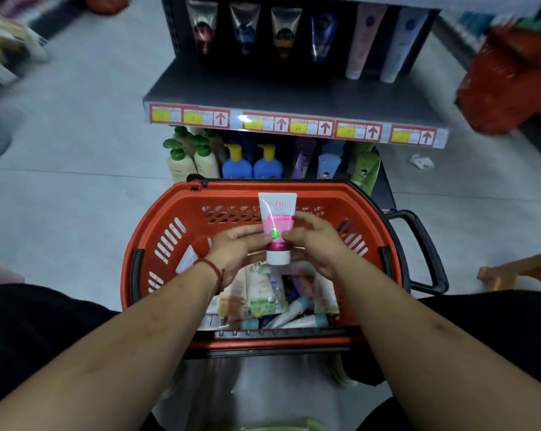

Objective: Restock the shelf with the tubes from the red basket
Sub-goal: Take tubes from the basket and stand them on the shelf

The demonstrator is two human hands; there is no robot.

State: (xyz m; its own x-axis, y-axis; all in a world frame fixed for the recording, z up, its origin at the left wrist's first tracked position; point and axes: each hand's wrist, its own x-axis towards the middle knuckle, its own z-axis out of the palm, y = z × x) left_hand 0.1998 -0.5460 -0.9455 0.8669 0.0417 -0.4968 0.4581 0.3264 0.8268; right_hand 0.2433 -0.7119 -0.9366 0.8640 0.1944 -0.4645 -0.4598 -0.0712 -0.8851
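Left hand point(235, 248) and right hand point(317, 244) pinch the pink tube point(277, 223) (cap down) with their fingers point(306, 219) over the red basket point(334, 189).

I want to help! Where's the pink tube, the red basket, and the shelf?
pink tube point(277, 223), head view, pink middle
red basket point(232, 191), head view, far rim
shelf point(263, 91), head view, bare top

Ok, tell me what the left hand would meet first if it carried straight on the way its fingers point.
The pink tube: the left hand points rightward and its fingertips seem to touch the tube's side. Beyond it is the right hand, which grips the tube.
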